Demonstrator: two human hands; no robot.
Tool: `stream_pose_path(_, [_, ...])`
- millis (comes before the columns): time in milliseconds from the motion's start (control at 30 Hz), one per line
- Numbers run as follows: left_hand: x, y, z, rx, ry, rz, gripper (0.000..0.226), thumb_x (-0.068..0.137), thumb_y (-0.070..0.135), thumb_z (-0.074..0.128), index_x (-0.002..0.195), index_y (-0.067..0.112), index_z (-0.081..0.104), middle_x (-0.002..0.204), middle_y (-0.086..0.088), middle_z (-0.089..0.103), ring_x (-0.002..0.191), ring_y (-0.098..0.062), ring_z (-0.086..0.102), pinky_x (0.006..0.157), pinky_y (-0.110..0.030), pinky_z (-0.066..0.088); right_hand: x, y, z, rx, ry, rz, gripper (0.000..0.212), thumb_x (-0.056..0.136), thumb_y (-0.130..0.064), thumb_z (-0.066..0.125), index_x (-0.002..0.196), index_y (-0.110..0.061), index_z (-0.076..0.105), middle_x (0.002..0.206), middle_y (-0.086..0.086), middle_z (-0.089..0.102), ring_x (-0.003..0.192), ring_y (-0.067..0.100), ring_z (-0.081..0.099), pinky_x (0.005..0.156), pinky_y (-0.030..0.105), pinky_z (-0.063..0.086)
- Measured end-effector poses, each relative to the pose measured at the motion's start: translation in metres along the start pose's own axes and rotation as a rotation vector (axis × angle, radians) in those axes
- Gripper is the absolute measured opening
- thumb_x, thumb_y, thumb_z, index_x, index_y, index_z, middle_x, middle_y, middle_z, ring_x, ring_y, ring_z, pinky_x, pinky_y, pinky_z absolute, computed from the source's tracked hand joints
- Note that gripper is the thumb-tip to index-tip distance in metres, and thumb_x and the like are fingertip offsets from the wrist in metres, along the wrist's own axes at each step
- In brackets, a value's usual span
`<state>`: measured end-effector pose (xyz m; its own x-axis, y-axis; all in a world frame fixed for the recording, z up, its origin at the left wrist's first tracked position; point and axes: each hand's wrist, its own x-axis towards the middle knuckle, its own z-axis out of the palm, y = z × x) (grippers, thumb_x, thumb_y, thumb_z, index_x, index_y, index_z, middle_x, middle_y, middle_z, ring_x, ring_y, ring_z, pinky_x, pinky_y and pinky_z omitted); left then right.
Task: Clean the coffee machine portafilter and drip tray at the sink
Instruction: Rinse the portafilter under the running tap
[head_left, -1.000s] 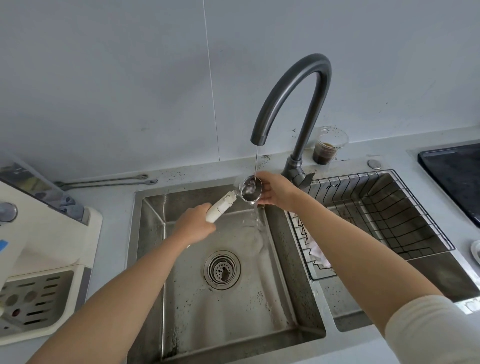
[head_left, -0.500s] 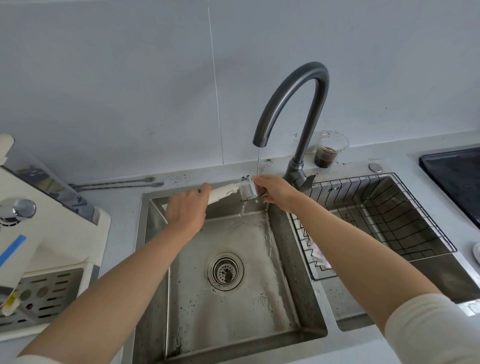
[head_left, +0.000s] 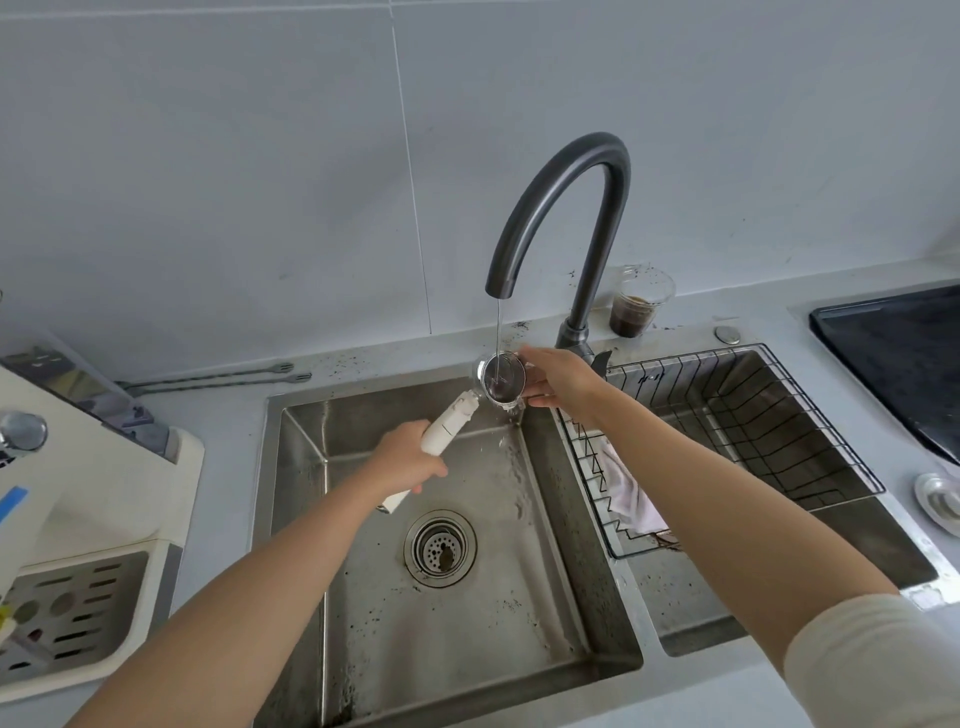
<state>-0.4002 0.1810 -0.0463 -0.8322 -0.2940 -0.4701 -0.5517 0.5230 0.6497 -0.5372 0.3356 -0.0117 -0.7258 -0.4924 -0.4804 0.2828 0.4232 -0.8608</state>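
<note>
The portafilter (head_left: 496, 382) has a white handle and a round metal basket. It hangs over the back of the steel sink (head_left: 363, 597), basket mouth up, under a thin stream from the dark faucet (head_left: 566, 208). My left hand (head_left: 408, 460) is closed around the white handle. My right hand (head_left: 558, 376) grips the basket's right rim. The cream coffee machine (head_left: 98, 499) stands on the counter at the left, its slotted drip tray (head_left: 67, 618) still seated at its base.
A wire rack (head_left: 779, 410) sits in the right basin with a pale cloth (head_left: 628, 499) in it. A plastic cup of dark liquid (head_left: 636, 306) stands behind the faucet. Two long spoons (head_left: 218, 379) lie at the back left. A dark tray (head_left: 904, 364) lies at the right.
The portafilter has turned from basket tipped sideways to mouth up under the stream. My left hand dropped lower and nearer along the handle; my right hand stayed at the basket.
</note>
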Motion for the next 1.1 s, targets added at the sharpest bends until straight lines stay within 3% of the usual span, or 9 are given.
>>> stream_pose_path(133, [-0.004, 0.006, 0.006, -0.204, -0.109, -0.035, 0.024, 0.077, -0.003, 0.06, 0.072, 0.014, 0.043, 0.059, -0.007, 0.046, 0.04, -0.017, 0.04, 0.04, -0.021, 0.035, -0.004, 0.002, -0.006, 0.012, -0.002, 0.009, 0.024, 0.098, -0.036, 0.039, 0.098, -0.021, 0.057, 0.086, -0.001, 0.064, 0.08, 0.015, 0.061, 0.08, 0.03, 0.043])
stream_pose_path(267, [-0.005, 0.015, 0.009, -0.324, -0.174, -0.089, 0.019, 0.079, -0.002, 0.059, 0.076, 0.01, 0.044, 0.057, -0.007, 0.045, 0.036, -0.013, 0.04, 0.04, -0.019, 0.036, -0.006, 0.005, -0.017, -0.042, 0.076, 0.048, 0.024, 0.097, -0.028, 0.043, 0.111, -0.013, 0.056, 0.088, 0.001, 0.059, 0.073, 0.013, 0.056, 0.068, 0.025, 0.043])
stream_pose_path(367, [-0.006, 0.021, 0.012, -0.45, -0.214, -0.12, 0.02, 0.079, -0.002, 0.058, 0.081, 0.007, 0.041, 0.058, -0.007, 0.044, 0.035, -0.012, 0.04, 0.039, -0.018, 0.036, -0.007, 0.007, -0.025, -0.093, 0.131, 0.196, 0.017, 0.097, -0.016, 0.039, 0.09, -0.01, 0.054, 0.077, 0.002, 0.05, 0.063, 0.012, 0.046, 0.06, 0.022, 0.037])
stream_pose_path(433, [-0.005, 0.023, 0.013, -0.517, -0.236, -0.134, 0.02, 0.079, -0.002, 0.058, 0.081, 0.008, 0.041, 0.058, -0.006, 0.044, 0.038, -0.012, 0.041, 0.039, -0.019, 0.036, -0.005, 0.01, -0.032, 0.054, 0.199, 0.268, 0.022, 0.097, -0.019, 0.04, 0.109, -0.005, 0.053, 0.097, 0.009, 0.058, 0.079, 0.021, 0.055, 0.075, 0.027, 0.045])
stream_pose_path(467, [-0.005, 0.024, 0.013, -0.541, -0.244, -0.138, 0.02, 0.079, -0.003, 0.058, 0.08, 0.008, 0.041, 0.058, -0.006, 0.044, 0.039, -0.013, 0.04, 0.039, -0.019, 0.036, -0.004, 0.012, -0.036, 0.187, 0.245, 0.277, 0.035, 0.096, -0.024, 0.043, 0.125, -0.004, 0.047, 0.122, 0.017, 0.056, 0.1, 0.03, 0.058, 0.09, 0.032, 0.046])
stream_pose_path(500, [-0.005, 0.024, 0.014, -0.559, -0.249, -0.141, 0.02, 0.079, -0.003, 0.057, 0.079, 0.008, 0.04, 0.058, -0.006, 0.044, 0.039, -0.013, 0.04, 0.039, -0.019, 0.036, -0.004, 0.012, -0.039, 0.345, 0.266, 0.283, 0.049, 0.096, -0.03, 0.044, 0.137, -0.004, 0.036, 0.142, 0.023, 0.041, 0.122, 0.036, 0.049, 0.103, 0.037, 0.04])
stream_pose_path(567, [-0.005, 0.025, 0.015, -0.581, -0.252, -0.145, 0.021, 0.079, -0.004, 0.057, 0.078, 0.008, 0.04, 0.058, -0.007, 0.043, 0.04, -0.014, 0.039, 0.04, -0.019, 0.035, -0.006, 0.011, -0.043, 0.619, 0.244, 0.277, 0.068, 0.096, -0.04, 0.039, 0.148, -0.005, 0.012, 0.154, 0.023, 0.015, 0.14, 0.036, 0.024, 0.113, 0.04, 0.026])
stream_pose_path(767, [-0.007, 0.024, 0.015, -0.579, -0.244, -0.139, 0.021, 0.079, -0.005, 0.056, 0.077, 0.009, 0.04, 0.058, -0.007, 0.043, 0.039, -0.014, 0.039, 0.04, -0.019, 0.035, -0.005, 0.006, -0.042, 0.914, 0.195, 0.182, 0.075, 0.097, -0.05, 0.025, 0.147, -0.005, -0.008, 0.157, 0.015, -0.004, 0.146, 0.029, 0.0, 0.119, 0.038, 0.006])
stream_pose_path(1100, [-0.008, 0.024, 0.018, -0.55, -0.233, -0.13, 0.02, 0.078, -0.005, 0.055, 0.078, 0.009, 0.04, 0.059, -0.007, 0.042, 0.039, -0.014, 0.039, 0.041, -0.019, 0.035, -0.011, 0.003, -0.04, 0.892, 0.172, 0.138, 0.072, 0.097, -0.052, 0.012, 0.147, -0.003, -0.003, 0.157, 0.013, -0.001, 0.146, 0.027, 0.0, 0.118, 0.037, 0.004])
